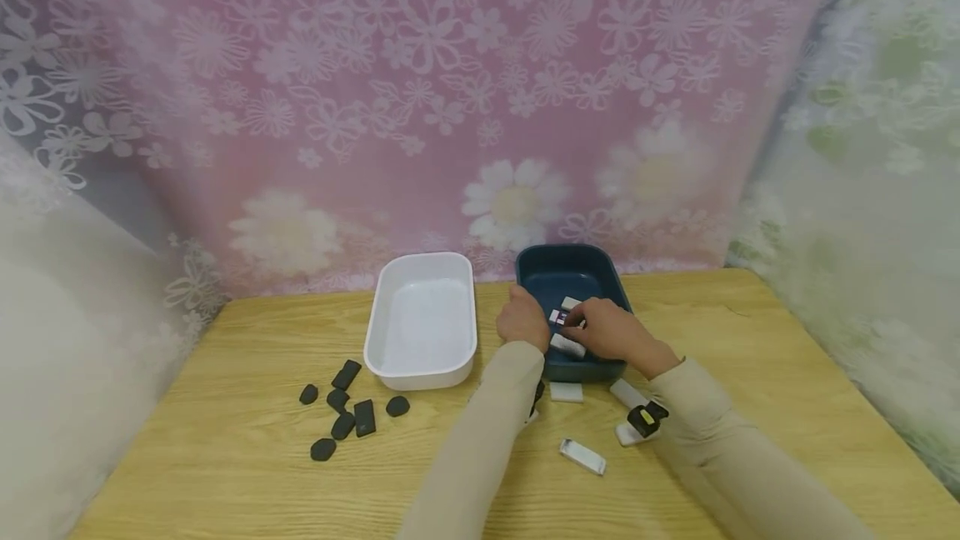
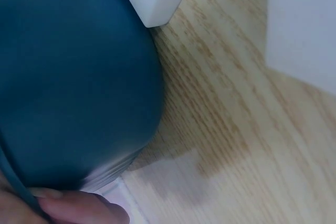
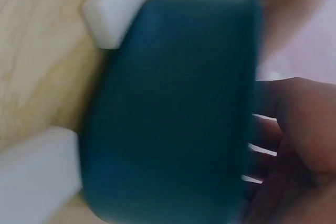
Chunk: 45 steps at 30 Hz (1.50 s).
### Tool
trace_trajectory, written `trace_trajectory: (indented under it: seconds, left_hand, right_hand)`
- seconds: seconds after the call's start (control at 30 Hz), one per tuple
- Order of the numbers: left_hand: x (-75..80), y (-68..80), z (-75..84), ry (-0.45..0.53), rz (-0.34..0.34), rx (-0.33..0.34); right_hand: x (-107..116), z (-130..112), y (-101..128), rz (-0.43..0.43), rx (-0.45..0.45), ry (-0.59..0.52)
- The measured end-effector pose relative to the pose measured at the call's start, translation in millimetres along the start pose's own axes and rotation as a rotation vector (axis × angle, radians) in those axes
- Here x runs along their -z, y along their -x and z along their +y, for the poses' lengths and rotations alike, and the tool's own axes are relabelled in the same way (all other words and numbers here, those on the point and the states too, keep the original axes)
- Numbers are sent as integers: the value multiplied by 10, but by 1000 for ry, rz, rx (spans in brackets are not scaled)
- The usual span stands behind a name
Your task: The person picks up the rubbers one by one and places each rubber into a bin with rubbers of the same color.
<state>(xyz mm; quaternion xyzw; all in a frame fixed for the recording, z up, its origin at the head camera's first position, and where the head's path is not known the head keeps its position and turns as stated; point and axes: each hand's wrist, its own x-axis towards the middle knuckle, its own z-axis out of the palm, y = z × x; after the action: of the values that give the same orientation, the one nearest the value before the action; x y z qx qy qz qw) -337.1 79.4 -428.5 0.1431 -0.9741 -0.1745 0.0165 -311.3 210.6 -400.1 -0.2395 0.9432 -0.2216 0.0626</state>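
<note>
A dark blue tray (image 1: 600, 267) stands on the wooden table, right of a white tray (image 1: 422, 319). My left hand (image 1: 519, 307) grips the blue tray's left rim; in the left wrist view its thumb (image 2: 79, 209) lies against the blue tray's outer wall (image 2: 73, 77). My right hand (image 1: 577, 322) reaches into the blue tray and pinches a small white eraser (image 1: 558, 317) with a dark label. Two more white erasers (image 1: 572, 302) (image 1: 567, 346) lie inside. The right wrist view shows the blue tray's wall (image 3: 173, 108) and my fingers (image 3: 294, 145) over its rim.
Several small black pieces (image 1: 345, 407) lie on the table left of the white tray. Loose white erasers (image 1: 566, 392) (image 1: 582, 457) (image 1: 628, 392) lie in front of the blue tray. A floral curtain hangs behind the table.
</note>
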Motion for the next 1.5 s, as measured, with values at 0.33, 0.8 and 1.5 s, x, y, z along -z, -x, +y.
trace_trajectory:
  seconds: [0.33,0.8,1.5]
  left_hand:
    - [-1,43,-22,46,65,-15]
    - [37,33,-39,26,40,-36]
    - [73,34,-33,29,-13,-47]
  right_hand:
    - [324,-57,560,186,20,-3]
    - [125,198,1206,140,-85,-95]
    - [-269,185,1032,100,-207,-3]
